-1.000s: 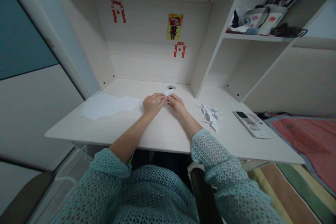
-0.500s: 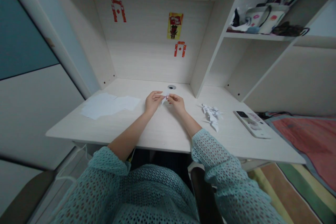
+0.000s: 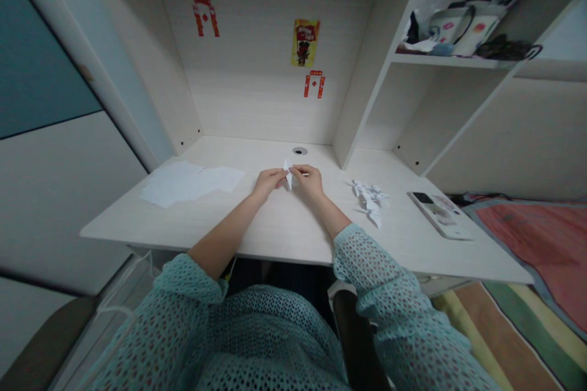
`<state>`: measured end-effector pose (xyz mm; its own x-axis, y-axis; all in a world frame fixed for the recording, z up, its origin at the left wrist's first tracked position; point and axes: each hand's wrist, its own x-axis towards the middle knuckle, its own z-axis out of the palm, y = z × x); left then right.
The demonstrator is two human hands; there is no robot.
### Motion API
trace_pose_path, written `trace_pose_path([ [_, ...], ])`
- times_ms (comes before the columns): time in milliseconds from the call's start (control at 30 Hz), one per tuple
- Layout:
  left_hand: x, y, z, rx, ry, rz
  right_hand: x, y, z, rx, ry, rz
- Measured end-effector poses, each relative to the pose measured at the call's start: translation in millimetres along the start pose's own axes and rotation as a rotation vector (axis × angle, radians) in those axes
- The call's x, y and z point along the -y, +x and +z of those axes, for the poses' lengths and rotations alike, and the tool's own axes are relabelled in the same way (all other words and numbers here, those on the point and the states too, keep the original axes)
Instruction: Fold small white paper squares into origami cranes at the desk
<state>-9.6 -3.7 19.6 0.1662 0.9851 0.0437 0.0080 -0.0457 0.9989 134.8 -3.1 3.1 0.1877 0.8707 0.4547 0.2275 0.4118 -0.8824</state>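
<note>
Long reach toward six, flanks taken

The white desk [image 3: 284, 232] stretches to its front edge at our six. White sheets [image 3: 190, 184] lie near the left edge at nine; a phone [image 3: 439, 216] sits near the right edge, toward four, beyond creased paper pieces [image 3: 369, 198]. Our left hand [image 3: 269, 179] and right hand [image 3: 310, 181] pinch one small folded paper [image 3: 288, 181] at dial centre.

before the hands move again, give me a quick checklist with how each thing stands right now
1. Small white paper held at the fingertips: ok, left hand and right hand both on it.
2. Its creases lined up: cannot tell, too small.
3. White sheets apart from the hands: ok, left of them.
4. Paper pieces apart from the hands: ok, to their right.
5. Phone apart from the pieces: ok.
</note>
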Motion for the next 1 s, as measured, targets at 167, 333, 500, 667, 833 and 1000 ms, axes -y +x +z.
trace_pose_path([
  [167,-1.6,-1.5,0.2,0.043,0.019,-0.01,-0.8,-0.6,0.9,0.007,0.022,0.018],
  [333,0.6,-1.8,-1.2,0.012,0.132,0.048,-5.1,1.1,3.2,0.041,0.031,0.014],
  [500,2.7,1.6,-4.5,-0.072,0.041,0.056,-4.5,0.8,4.6,0.121,0.066,0.088],
  [667,1.9,2.4,-6.6,-0.157,0.003,0.101,-2.1,-5.2,5.7,0.243,-0.053,0.096],
  [833,-0.9,-0.1,-4.2,-0.236,0.053,0.136,1.6,-9.6,6.5,0.235,-0.08,0.085],
  [1000,-2.4,-1.8,-1.8,-0.253,0.031,0.133,3.0,-7.9,6.6,0.259,-0.028,0.111],
])
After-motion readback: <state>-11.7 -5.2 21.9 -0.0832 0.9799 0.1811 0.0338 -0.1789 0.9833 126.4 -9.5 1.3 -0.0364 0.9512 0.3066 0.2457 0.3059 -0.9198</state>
